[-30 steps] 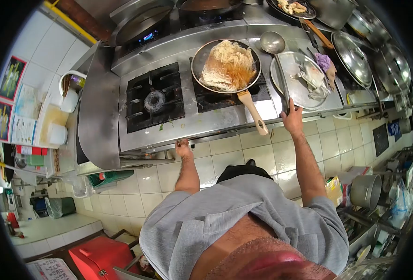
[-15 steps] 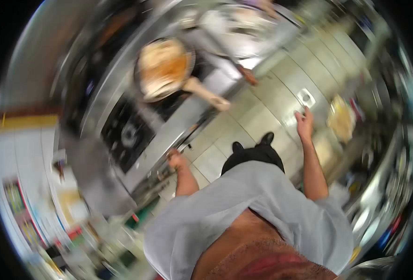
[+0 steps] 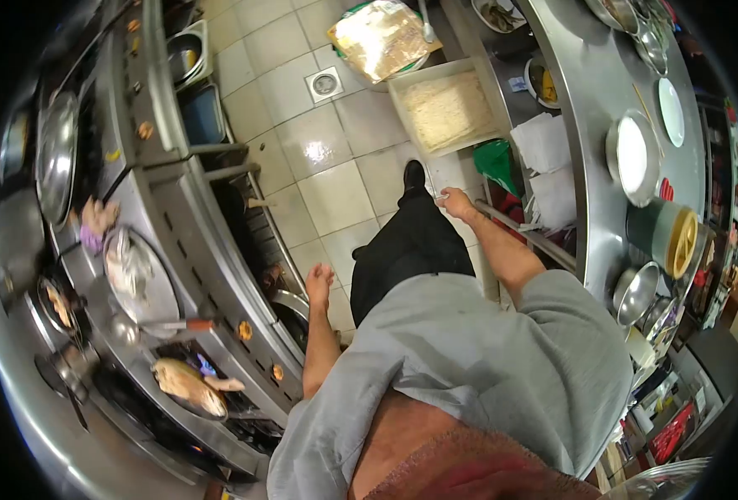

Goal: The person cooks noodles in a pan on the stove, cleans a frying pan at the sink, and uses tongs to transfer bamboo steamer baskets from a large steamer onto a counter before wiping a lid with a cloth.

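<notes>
My left hand (image 3: 320, 283) hangs beside the stove front, its fingers loosely bent and nothing visible in them. Close to it, below the stove edge, is a round metal pot (image 3: 290, 310), partly hidden by my arm. My right hand (image 3: 457, 203) is at hip height near the steel counter's lower shelf rail (image 3: 511, 221). Its fingers are drawn together, with a small pale bit at the tips too small to name. A green plastic bag (image 3: 494, 162) and a pale bin of light, crumb-like food (image 3: 448, 108) are just ahead of that hand.
On the left stove are a pan of food (image 3: 187, 388), a ladle (image 3: 127, 331) and an oval tray (image 3: 148, 292); another person's hand (image 3: 100, 216) is near the tray. Bowls, including one with white contents (image 3: 633, 158), stand on the right counter (image 3: 582, 108). A drain (image 3: 325, 83) interrupts the tiled floor.
The view has swung round: the stove pan has moved to the lower left, and the right counter has come into fuller view. My legs are now in a stride, and both hands remain low.
</notes>
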Demonstrator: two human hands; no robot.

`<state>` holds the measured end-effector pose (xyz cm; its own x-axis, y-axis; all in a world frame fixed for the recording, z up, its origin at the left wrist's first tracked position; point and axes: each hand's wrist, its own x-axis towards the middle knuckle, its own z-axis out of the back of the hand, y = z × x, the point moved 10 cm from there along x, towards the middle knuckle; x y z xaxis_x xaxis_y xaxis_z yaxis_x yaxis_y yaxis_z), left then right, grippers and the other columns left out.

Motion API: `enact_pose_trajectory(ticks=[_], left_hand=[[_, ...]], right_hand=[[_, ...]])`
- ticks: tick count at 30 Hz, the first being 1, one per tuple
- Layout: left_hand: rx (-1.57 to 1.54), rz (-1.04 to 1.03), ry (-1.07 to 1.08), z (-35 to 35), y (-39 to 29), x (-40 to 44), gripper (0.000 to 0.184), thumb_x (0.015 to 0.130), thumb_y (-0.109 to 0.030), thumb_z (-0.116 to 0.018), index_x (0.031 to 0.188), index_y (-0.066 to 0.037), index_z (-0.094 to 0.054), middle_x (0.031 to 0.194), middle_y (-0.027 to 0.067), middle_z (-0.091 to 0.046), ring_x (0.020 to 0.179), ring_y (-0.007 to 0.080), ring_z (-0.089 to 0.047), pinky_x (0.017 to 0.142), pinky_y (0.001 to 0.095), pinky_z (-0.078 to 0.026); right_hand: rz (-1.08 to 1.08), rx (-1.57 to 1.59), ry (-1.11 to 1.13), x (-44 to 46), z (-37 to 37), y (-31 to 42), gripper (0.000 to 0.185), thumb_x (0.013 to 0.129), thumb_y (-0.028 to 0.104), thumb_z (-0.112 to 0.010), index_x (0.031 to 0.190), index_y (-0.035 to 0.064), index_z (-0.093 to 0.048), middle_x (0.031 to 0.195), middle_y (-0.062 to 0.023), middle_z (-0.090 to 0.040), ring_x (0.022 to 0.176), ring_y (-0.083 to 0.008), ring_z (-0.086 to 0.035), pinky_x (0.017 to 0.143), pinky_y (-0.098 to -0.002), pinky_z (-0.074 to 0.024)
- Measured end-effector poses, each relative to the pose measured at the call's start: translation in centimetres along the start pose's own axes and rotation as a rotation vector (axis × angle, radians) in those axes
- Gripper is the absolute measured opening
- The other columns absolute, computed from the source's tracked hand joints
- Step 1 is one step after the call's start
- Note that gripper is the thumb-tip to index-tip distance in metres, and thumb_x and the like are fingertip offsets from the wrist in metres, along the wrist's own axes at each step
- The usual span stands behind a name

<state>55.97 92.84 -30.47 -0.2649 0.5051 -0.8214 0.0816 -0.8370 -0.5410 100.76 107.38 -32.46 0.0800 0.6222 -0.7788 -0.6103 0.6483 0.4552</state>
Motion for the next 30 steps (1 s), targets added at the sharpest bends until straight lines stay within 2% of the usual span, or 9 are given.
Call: enact_pose_trajectory(ticks=[3,8,13,15,17,21,23,26,30], left_hand=[[0.204,-0.132,0.133,-10.1,-8.7,4.7,0.050,0.085,-0.020,-0.060,0.125,0.004,-0.042,0.107,0.0133,-0.059,0.089,0.0187,-0.060,0.075,0.0286,-0.048],[0.409,-0.257,0.359,-27.9,-16.5,9.1,0.046,0.083,-0.016,-0.062,0.123,0.001,-0.047,0.110,0.0139,-0.059,0.092,0.0182,-0.059,0.080,0.0289,-0.048],[0.611,-0.413,0.547,-41.0,-20.5,12.5,0.046,0.081,-0.013,-0.064,0.122,0.001,-0.048,0.110,0.0154,-0.058,0.091,0.0205,-0.060,0.080,0.0299,-0.048],[0.627,-0.443,0.557,-43.8,-20.5,14.4,0.046,0.080,-0.013,-0.064,0.121,0.001,-0.048,0.110,0.0155,-0.058,0.092,0.0208,-0.060,0.080,0.0300,-0.048],[0.671,-0.493,0.572,-46.2,-20.7,15.9,0.047,0.079,-0.013,-0.064,0.120,0.002,-0.048,0.111,0.0169,-0.057,0.095,0.0225,-0.059,0.080,0.0320,-0.048],[0.733,-0.528,0.557,-48.9,-20.1,19.5,0.049,0.077,-0.014,-0.066,0.120,0.001,-0.048,0.114,0.0185,-0.055,0.101,0.0269,-0.056,0.085,0.0344,-0.046],[0.793,-0.749,0.485,-49.6,-21.6,20.1,0.055,0.074,-0.015,-0.069,0.122,0.000,-0.046,0.118,0.0186,-0.052,0.107,0.0310,-0.052,0.093,0.0374,-0.041],[0.945,-0.886,0.357,-50.5,-22.2,20.6,0.064,0.072,-0.020,-0.072,0.126,-0.003,-0.042,0.121,0.0174,-0.050,0.110,0.0318,-0.049,0.096,0.0382,-0.037],[1.218,-0.881,0.450,-53.1,-22.9,18.0,0.071,0.071,-0.028,-0.072,0.129,-0.006,-0.038,0.120,0.0165,-0.051,0.110,0.0318,-0.050,0.095,0.0391,-0.038]], right_hand=[[0.183,-0.227,-0.003,5.2,2.4,0.3,0.039,0.070,0.009,-0.061,0.109,0.0024,-0.059,0.103,-0.0202,-0.061,0.098,-0.0317,-0.058,0.086,-0.0374,-0.0448],[0.139,-0.416,-0.063,17.5,8.2,1.9,0.037,0.075,0.002,-0.050,0.110,0.0048,-0.059,0.106,-0.0215,-0.059,0.101,-0.0330,-0.056,0.089,-0.0385,-0.0437],[0.077,-0.603,-0.029,27.6,13.7,6.0,0.042,0.079,-0.001,-0.048,0.119,0.0090,-0.054,0.119,-0.0127,-0.051,0.113,-0.0299,-0.047,0.095,-0.0399,-0.0408],[0.089,-0.658,0.003,30.8,13.9,6.2,0.044,0.079,-0.001,-0.047,0.121,0.0102,-0.052,0.124,-0.0103,-0.048,0.118,-0.0280,-0.043,0.096,-0.0412,-0.0390],[0.200,-0.751,-0.010,33.2,13.4,6.8,0.030,0.086,0.009,-0.042,0.113,0.0116,-0.055,0.125,-0.0068,-0.047,0.120,-0.0255,-0.040,0.096,-0.0478,-0.0343],[0.202,-0.810,-0.071,35.8,12.4,3.8,0.029,0.087,0.011,-0.043,0.113,0.0121,-0.055,0.121,-0.0070,-0.048,0.120,-0.0233,-0.038,0.098,-0.0529,-0.0277],[0.259,-0.955,-0.155,34.2,12.6,4.3,0.028,0.085,0.010,-0.043,0.110,0.0126,-0.056,0.114,-0.0076,-0.050,0.117,-0.0224,-0.039,0.097,-0.0582,-0.0233],[0.387,-0.862,-0.314,30.3,13.6,4.1,0.026,0.084,0.010,-0.044,0.105,0.0132,-0.058,0.103,-0.0055,-0.053,0.110,-0.0209,-0.044,0.096,-0.0605,-0.0211],[0.312,-0.776,-0.300,25.2,14.2,2.0,0.024,0.080,0.008,-0.047,0.100,0.0123,-0.060,0.093,-0.0031,-0.055,0.102,-0.0203,-0.049,0.097,-0.0604,-0.0190]])
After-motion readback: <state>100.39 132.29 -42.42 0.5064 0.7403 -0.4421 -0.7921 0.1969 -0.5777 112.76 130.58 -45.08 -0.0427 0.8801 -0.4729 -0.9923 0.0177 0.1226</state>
